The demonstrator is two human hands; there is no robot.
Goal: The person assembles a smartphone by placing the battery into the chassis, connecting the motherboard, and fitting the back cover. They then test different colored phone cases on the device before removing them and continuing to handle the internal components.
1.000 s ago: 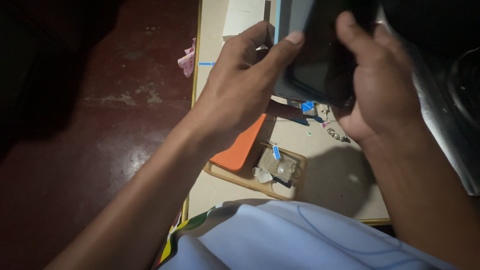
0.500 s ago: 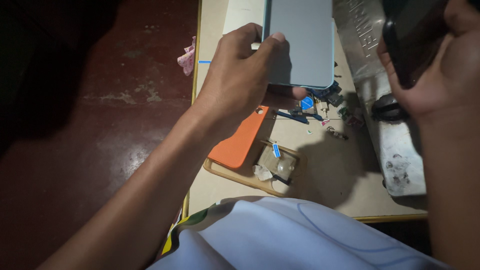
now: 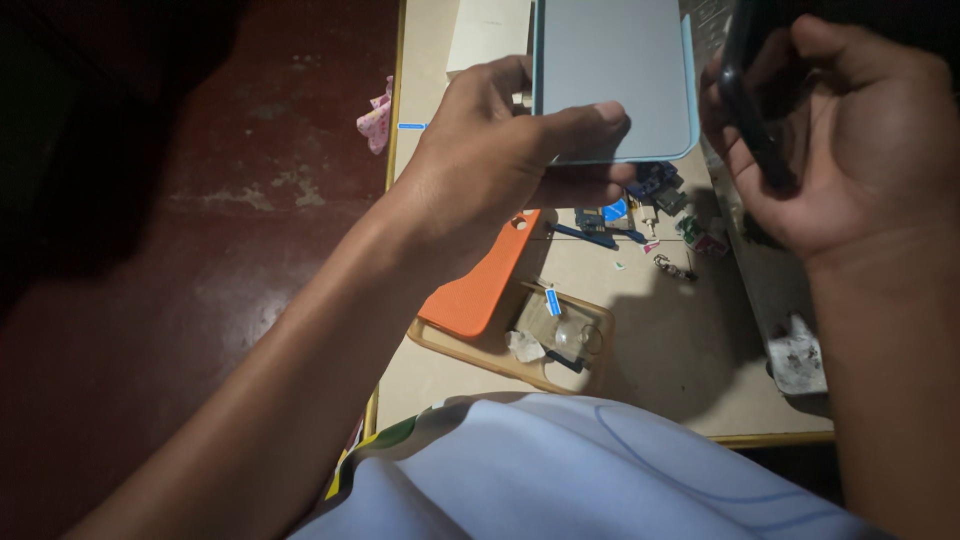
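My left hand (image 3: 500, 150) pinches the pale blue panel's (image 3: 612, 75) near edge while my right hand (image 3: 850, 150) grips a dark phone (image 3: 752, 100) upright beside it.

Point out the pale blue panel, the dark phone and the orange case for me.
pale blue panel (image 3: 615, 70), head view, middle of its flat face
dark phone (image 3: 752, 105), head view, its edge
orange case (image 3: 485, 280), head view, its flat back

A pale beige table (image 3: 660, 370) with a yellow edge stands on a dark red, scuffed floor (image 3: 200, 220). Light falls on the tabletop; the floor beyond fades into deep shadow.
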